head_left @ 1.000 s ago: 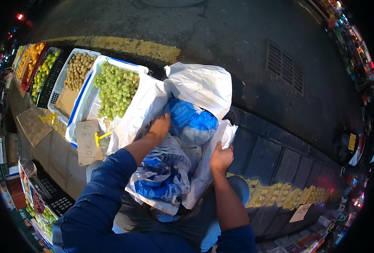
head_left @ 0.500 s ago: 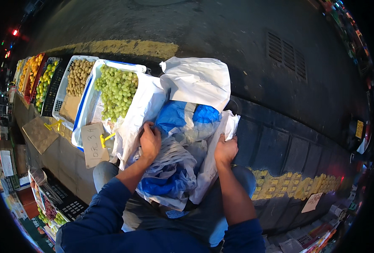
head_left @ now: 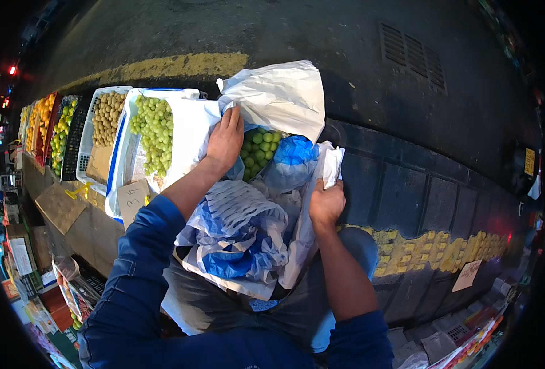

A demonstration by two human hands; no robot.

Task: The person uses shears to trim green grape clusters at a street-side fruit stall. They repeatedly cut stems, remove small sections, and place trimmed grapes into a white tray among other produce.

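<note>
Between my knees sits a container lined with white paper (head_left: 271, 92), its far flap standing up. My left hand (head_left: 225, 138) is closed on the paper's left side, folding it out over the grape crate. My right hand (head_left: 326, 205) grips the crumpled right edge of the paper (head_left: 332, 167). Round green fruit (head_left: 260, 150) shows inside, just right of my left fingertips. Beside it lies a bundle wrapped in clear and blue plastic (head_left: 294, 161). White foam netting (head_left: 242, 203) and crumpled blue and white wrapping (head_left: 226, 261) fill the near part; what is under them is hidden.
Left of the container stands a white-and-blue crate of green grapes (head_left: 154, 132), partly covered by paper. Beyond it are a crate of small brown fruit (head_left: 108, 112) and several crates of green and orange fruit. A cardboard sign (head_left: 132, 195) leans in front. A drain grate (head_left: 411, 55) lies far right.
My left hand has moved away from me along the paper's left side, and that side now spreads left over the grapes. The green fruit has come into view. My right hand keeps its grip.
</note>
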